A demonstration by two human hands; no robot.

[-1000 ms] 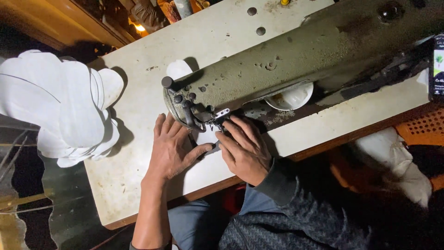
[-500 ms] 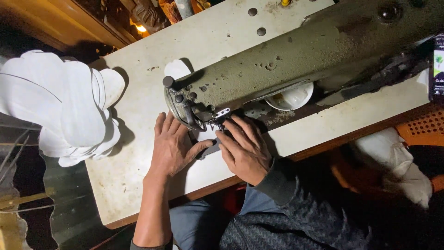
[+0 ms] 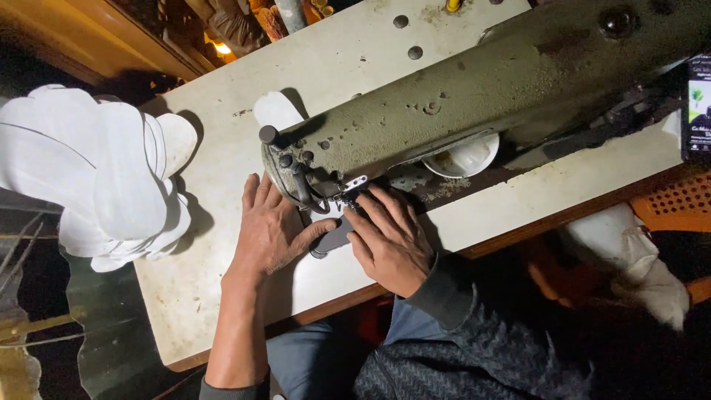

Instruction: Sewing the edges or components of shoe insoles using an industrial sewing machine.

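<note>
A worn olive-green sewing machine [image 3: 474,104] lies across a scuffed white table [image 3: 185,296]. Under its needle end sits a small white fabric piece [image 3: 326,218]. My left hand [image 3: 270,230] lies flat on the table left of the needle, thumb stretched toward the piece. My right hand [image 3: 389,237] presses down just right of the needle, fingers spread on the fabric and a grey plate [image 3: 333,241]. Most of the piece is hidden by both hands.
A stack of white cut fabric pieces [image 3: 96,178] hangs over the table's left edge. Another white piece [image 3: 275,110] lies behind the machine head. A white bowl-like object [image 3: 466,157] sits under the machine arm. An orange perforated seat [image 3: 678,204] is at the right.
Both hands stay at the needle; my right fingers have shifted slightly on the piece. Nothing else has moved.
</note>
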